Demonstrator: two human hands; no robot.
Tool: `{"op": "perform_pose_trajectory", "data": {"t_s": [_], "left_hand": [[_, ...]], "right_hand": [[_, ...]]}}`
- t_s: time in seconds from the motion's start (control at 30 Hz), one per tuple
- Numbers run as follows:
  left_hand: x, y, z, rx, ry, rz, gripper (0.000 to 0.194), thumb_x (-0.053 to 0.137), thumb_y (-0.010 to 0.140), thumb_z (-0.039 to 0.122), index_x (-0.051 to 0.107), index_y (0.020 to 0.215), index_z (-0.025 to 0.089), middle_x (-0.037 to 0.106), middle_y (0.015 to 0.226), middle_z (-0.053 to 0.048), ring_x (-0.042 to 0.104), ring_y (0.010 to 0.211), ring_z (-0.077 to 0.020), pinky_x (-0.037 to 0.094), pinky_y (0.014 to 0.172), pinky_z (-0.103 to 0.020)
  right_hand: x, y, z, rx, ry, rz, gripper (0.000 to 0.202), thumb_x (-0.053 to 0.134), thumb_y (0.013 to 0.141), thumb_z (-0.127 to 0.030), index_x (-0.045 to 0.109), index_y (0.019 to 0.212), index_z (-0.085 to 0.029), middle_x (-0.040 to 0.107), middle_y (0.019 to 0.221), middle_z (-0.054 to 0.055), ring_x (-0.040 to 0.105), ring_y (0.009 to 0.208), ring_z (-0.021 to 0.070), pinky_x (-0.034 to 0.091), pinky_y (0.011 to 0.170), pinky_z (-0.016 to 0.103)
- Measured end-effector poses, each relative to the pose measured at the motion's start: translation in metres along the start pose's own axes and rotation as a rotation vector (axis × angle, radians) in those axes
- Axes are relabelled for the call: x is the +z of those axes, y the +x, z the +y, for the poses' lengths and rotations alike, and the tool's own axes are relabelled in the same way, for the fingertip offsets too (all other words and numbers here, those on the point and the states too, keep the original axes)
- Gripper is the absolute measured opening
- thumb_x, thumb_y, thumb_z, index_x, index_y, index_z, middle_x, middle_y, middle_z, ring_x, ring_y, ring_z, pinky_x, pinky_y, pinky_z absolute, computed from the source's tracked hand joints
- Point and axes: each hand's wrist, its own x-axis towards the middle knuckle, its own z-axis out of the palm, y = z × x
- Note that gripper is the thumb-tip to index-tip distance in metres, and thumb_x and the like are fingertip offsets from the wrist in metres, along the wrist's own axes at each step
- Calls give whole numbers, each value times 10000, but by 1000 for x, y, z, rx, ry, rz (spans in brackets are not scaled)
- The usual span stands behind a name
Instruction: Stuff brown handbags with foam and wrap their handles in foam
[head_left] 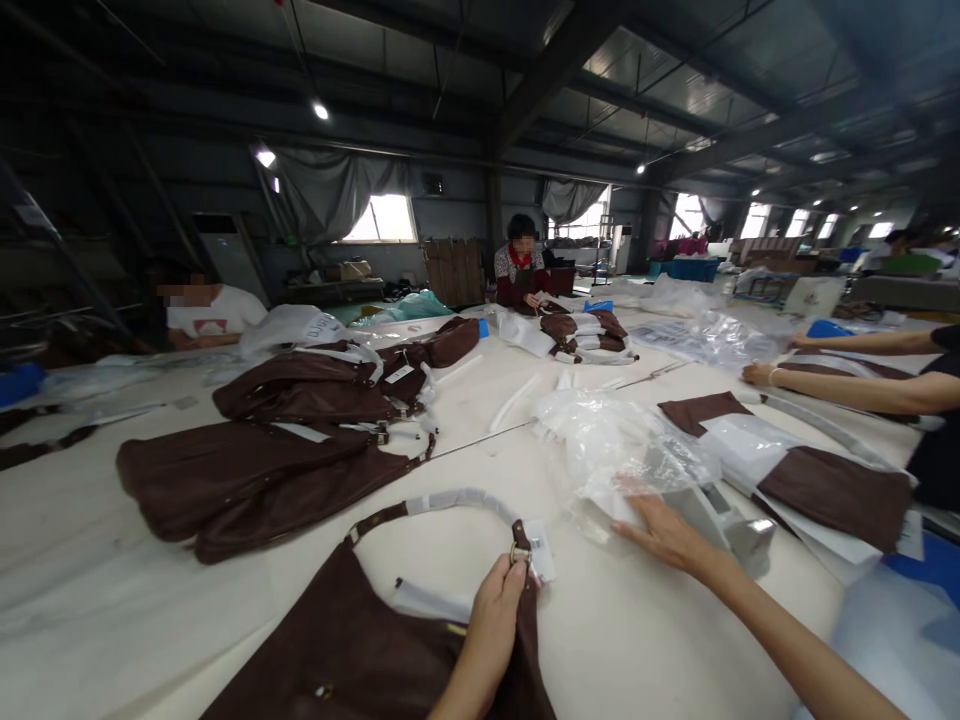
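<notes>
A dark brown handbag (337,640) lies at the near edge of the table, its handle (457,503) wrapped in white film. My left hand (495,610) pinches the bag near the metal ring at the handle's right end, beside a white tag (538,552). To the right, my right hand (656,525) reaches over the table with fingers spread, at the lower edge of a heap of clear plastic bags (615,435). Its fingertips touch or overlap white material there; whether they grip any is unclear.
Several brown bags (255,480) are piled at the left. A partly wrapped brown bag (832,490) lies at the right, near another person's arms (847,385). A person (521,265) is across the white table (600,620), another (214,310) far left.
</notes>
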Motion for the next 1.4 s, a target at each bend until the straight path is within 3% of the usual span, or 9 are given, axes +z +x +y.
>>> {"op": "perform_pose_trajectory", "data": {"t_s": [0.23, 0.47, 0.63, 0.8, 0.97, 1.07, 1.17, 1.27, 1.4], "left_hand": [[0, -3, 1, 3, -12, -7, 498, 468, 862, 668, 609, 871, 190, 633, 821, -40, 572, 811, -218, 430, 797, -317], [1, -4, 8, 13, 38, -7, 507, 427, 856, 679, 591, 821, 200, 625, 796, -39, 573, 813, -224, 429, 813, -314], [2, -9, 17, 6, 23, -21, 439, 444, 871, 622, 569, 833, 204, 612, 817, -34, 562, 841, -221, 420, 830, -302], [4, -10, 19, 4, 16, 1, 402, 443, 874, 587, 565, 818, 208, 592, 810, -29, 555, 836, -222, 414, 825, -302], [7, -9, 22, 1, 4, 59, 407, 446, 862, 610, 547, 804, 221, 597, 771, -20, 566, 792, -215, 430, 785, -305], [5, -12, 27, -24, -50, 69, 431, 450, 851, 651, 514, 806, 227, 586, 703, 0, 571, 691, -195, 451, 700, -305], [-4, -17, 31, -97, -143, 47, 497, 478, 816, 719, 494, 844, 223, 583, 669, 16, 548, 581, -162, 436, 573, -277], [-17, -22, 33, -120, -181, 48, 563, 525, 774, 762, 503, 881, 210, 591, 667, 20, 538, 545, -137, 421, 528, -250], [-34, -30, 32, -123, -139, 72, 620, 533, 735, 815, 506, 863, 210, 602, 658, 20, 535, 522, -131, 402, 490, -234]], "right_hand": [[5, -1, 14, -120, -112, 96, 506, 337, 1002, -395, 544, 1396, -155, 510, 1466, 137, 444, 1386, 293, 392, 1133, 485], [2, -12, 22, -383, -346, 482, 447, 413, 928, -144, 599, 1331, -203, 674, 1253, 119, 623, 1175, 261, 532, 957, 413], [-13, -30, 13, -487, -344, 603, 475, 438, 942, -158, 549, 1393, -262, 712, 1188, 58, 683, 1055, 231, 534, 934, 364], [-24, -41, 3, -345, -209, 551, 425, 435, 927, -236, 647, 1290, -299, 736, 1131, 55, 715, 986, 272, 552, 888, 408], [-25, -26, -24, -177, 18, 574, 319, 487, 914, -458, 718, 1008, -259, 759, 966, 106, 725, 843, 307, 562, 784, 429], [-15, -10, -53, 13, 209, 459, 369, 484, 889, -591, 644, 858, -260, 706, 730, 91, 661, 632, 283, 523, 644, 403], [5, 0, -79, 133, 494, 225, 328, 492, 897, -548, 605, 924, -242, 705, 822, 82, 663, 791, 285, 524, 750, 394], [27, 3, -93, 126, 773, -6, 329, 574, 843, -405, 608, 1107, -212, 705, 1050, 75, 630, 1039, 286, 484, 921, 391], [38, 2, -96, 76, 1024, -274, 297, 675, 776, -425, 662, 949, -184, 705, 876, 40, 641, 838, 253, 486, 768, 346]]}}
